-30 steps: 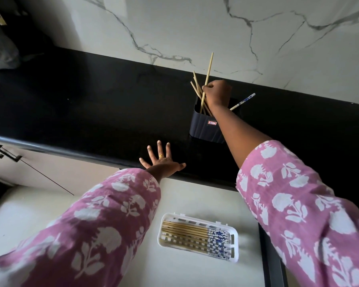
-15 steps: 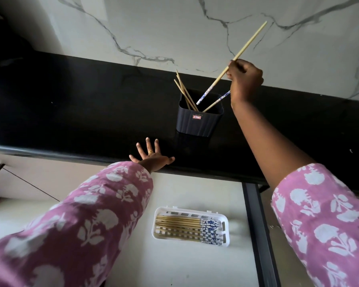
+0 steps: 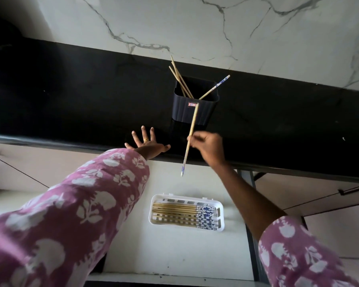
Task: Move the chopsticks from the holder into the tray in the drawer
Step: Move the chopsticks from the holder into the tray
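Marble wall (image 3: pixel 195 27) is filling the top, white with grey veins. Black countertop (image 3: pixel 71 100) is running across the middle. Open drawer (image 3: pixel 174 255) with a white floor is sitting below the counter edge. Pink floral left sleeve (image 3: pixel 71 214) is crossing from the lower left, and the right sleeve (image 3: pixel 298 255) is showing at the lower right with the forearm bare.

White slotted tray (image 3: pixel 221 219) is lying on the drawer floor, long side left to right. Stored chopsticks (image 3: pixel 174 212) are lying flat in it side by side, blue-patterned ends to the right.

Dark ribbed holder (image 3: pixel 182 114) is standing upright on the countertop near the wall, red label on its front. Plain chopsticks (image 3: pixel 179 78) are leaning out of it to the upper left. One patterned chopstick (image 3: pixel 216 87) is leaning out to the upper right.

Left hand (image 3: pixel 146 145) is resting palm down on the counter's front edge, fingers straight and spread, holding nothing. A gold ring (image 3: pixel 146 139) is sitting on one finger.

Right hand (image 3: pixel 208 147) is hanging over the counter edge, just right of the left hand and in front of the holder. Its fingertips are pinching one chopstick (image 3: pixel 192 129) near mid-length. That chopstick is pointing steeply down, blue end lowest, above the drawer and well above the tray, touching neither.
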Motion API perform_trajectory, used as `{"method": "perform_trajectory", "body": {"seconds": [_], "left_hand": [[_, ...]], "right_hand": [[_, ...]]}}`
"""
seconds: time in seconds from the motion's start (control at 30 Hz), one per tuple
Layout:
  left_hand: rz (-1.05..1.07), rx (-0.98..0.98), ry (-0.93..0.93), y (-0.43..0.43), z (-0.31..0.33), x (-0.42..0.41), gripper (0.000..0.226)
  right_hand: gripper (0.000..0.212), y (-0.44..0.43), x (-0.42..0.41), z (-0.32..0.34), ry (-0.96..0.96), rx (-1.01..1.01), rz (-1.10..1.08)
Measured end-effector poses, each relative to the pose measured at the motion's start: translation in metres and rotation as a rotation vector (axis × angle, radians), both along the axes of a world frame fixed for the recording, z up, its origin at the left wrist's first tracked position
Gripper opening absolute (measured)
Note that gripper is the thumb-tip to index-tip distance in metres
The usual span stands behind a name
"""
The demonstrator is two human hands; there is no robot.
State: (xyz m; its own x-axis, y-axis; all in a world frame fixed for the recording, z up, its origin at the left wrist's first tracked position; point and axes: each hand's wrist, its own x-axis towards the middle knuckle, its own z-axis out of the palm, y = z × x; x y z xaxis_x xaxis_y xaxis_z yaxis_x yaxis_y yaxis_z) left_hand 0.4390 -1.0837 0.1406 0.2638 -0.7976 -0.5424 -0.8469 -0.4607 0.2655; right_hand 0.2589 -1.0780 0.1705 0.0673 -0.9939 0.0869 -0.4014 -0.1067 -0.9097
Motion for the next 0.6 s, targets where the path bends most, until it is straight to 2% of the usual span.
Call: {"method": "perform_trajectory", "body": {"seconds": [0.1, 0.2, 0.27, 0.47, 0.6], "left_hand": [[-0.005, 0.000, 0.008, -0.001, -0.001, 0.001, 0.093], [-0.006, 0.002, 0.005, -0.001, -0.002, 0.002, 0.093], [0.001, 0.005, -0.001, -0.001, -0.002, 0.001, 0.093], [-0.001, 0.005, 0.001, -0.001, -0.002, 0.001, 0.094], [0.008, 0.010, -0.006, -0.003, -0.002, 0.000, 0.094]], "right_hand": [[0.016, 0.030, 0.005, -0.026, 0.243, 0.078, 0.247], [0.013, 0.053, 0.006, -0.049, 0.589, 0.132, 0.539], [0.015, 0.067, 0.007, -0.063, 0.762, 0.157, 0.661], [0.020, 0.096, 0.008, -0.097, 1.041, 0.253, 0.843], [0.024, 0.108, 0.006, -0.117, 1.099, 0.326, 0.849]]}}
